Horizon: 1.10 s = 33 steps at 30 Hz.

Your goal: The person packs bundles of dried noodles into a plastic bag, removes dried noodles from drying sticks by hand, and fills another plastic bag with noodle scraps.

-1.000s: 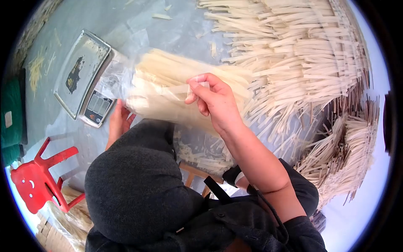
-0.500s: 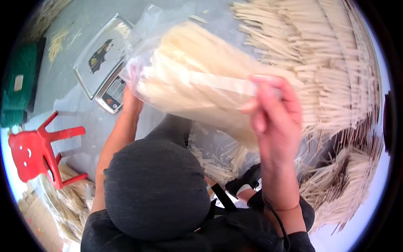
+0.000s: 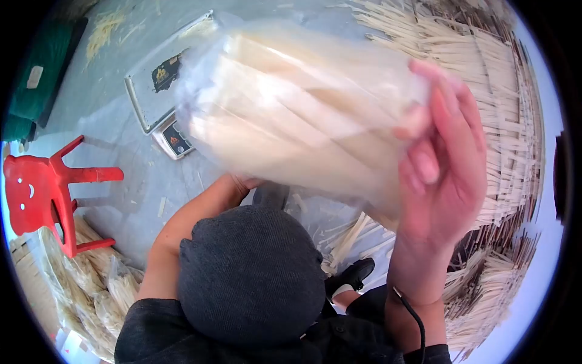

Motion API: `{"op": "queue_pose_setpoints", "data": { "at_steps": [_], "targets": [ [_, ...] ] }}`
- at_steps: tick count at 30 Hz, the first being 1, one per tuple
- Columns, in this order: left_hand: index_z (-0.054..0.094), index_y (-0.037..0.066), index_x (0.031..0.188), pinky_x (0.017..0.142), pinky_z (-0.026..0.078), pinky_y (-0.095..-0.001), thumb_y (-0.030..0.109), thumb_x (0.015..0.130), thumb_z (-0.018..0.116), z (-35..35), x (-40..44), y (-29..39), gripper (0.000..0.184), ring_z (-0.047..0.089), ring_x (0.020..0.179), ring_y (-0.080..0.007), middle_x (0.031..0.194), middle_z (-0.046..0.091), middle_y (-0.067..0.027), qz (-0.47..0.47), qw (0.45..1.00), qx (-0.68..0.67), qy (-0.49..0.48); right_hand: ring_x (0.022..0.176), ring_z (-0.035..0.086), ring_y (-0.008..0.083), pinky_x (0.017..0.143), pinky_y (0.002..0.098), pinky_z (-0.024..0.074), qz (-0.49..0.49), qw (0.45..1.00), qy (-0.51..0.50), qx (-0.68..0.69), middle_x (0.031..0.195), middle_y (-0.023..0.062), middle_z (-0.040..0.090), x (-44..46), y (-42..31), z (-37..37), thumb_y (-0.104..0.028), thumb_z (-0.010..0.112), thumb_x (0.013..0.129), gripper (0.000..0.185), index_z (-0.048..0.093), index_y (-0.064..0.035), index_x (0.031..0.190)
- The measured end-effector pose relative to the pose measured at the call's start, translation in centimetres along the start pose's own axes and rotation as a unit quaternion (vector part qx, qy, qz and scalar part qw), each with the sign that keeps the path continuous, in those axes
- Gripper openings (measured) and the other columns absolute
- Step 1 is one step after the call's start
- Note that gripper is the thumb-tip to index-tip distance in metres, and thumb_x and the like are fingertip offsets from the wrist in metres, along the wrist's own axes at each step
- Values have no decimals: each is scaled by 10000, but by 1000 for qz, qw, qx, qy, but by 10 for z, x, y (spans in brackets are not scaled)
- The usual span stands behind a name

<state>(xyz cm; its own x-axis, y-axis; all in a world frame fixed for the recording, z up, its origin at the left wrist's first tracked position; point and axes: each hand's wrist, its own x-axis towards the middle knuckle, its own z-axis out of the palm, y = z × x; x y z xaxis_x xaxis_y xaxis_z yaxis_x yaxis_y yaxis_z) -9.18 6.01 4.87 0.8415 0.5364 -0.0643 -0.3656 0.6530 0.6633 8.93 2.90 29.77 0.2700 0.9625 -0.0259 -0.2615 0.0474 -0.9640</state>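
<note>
- Clear plastic bag [image 3: 297,115] of pale flat strips, raised, tilted, at 12 o'clock.
- Right hand [image 3: 451,145], 2 o'clock: fingers curled at the bag's 3 o'clock end; blurred, cannot tell what is pinched.
- Left hand [image 3: 244,182], near centre, 9 o'clock: fingers hidden by the bag, grip cannot be told.
- Scale [image 3: 145,82], worn, 10 o'clock.
- Red chair [image 3: 29,194], 9 o'clock.

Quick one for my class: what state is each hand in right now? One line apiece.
Left hand: cannot be told; its fingers are hidden by the clear bag of pale strips.
Right hand: closed, holding one end of that bag.
</note>
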Motion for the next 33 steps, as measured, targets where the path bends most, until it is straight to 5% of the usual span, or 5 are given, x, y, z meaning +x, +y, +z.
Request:
{"op": "queue_pose_setpoints", "data": {
  "at_steps": [6, 9, 15, 23, 33],
  "targets": [
    [374, 161, 1462, 1041, 452, -431, 296, 913, 612, -19, -23, 27, 613, 489, 1294, -240, 1443, 459, -91, 75, 994, -51, 61, 638, 573, 50, 575, 176, 472, -1, 970, -211, 119, 992, 138, 702, 57, 57, 44, -71, 510, 982, 343, 505, 69, 1295],
    [483, 116, 1378, 974, 486, -449, 269, 864, 655, -54, -31, 39, 563, 562, 1207, -248, 1343, 570, -75, 136, 964, -136, 184, 583, 585, 95, 531, 241, 497, -3, 964, -213, 158, 828, 121, 700, 71, 81, 80, -78, 586, 931, 177, 599, 6, 1086],
    [584, -7, 1131, 993, 458, -405, 27, 831, 452, -111, -36, 62, 329, 574, 1151, -265, 1203, 624, -123, 249, 881, -294, 274, 1091, 638, 205, 905, 297, 505, 112, 933, -341, 35, 1180, 158, 663, 95, 123, 111, -64, 660, 874, 571, 399, 72, 1363],
    [560, -73, 1140, 1083, 437, -462, 53, 933, 452, -127, -30, 53, 265, 569, 1172, -306, 1229, 597, -182, 294, 807, -331, 391, 1132, 617, 259, 969, 357, 498, 217, 937, -256, 94, 1247, 197, 615, 112, 166, 106, -133, 688, 877, 718, 285, 73, 1435],
    [603, 38, 1168, 841, 532, -333, 145, 952, 551, -67, -61, -81, 247, 630, 944, -193, 1042, 661, -83, -105, 886, -151, 426, 946, 659, 192, 817, 318, 527, 283, 954, -77, -54, 1121, 134, 681, 42, 180, -14, -154, 609, 924, 433, 511, -53, 1334]
  ]
}}
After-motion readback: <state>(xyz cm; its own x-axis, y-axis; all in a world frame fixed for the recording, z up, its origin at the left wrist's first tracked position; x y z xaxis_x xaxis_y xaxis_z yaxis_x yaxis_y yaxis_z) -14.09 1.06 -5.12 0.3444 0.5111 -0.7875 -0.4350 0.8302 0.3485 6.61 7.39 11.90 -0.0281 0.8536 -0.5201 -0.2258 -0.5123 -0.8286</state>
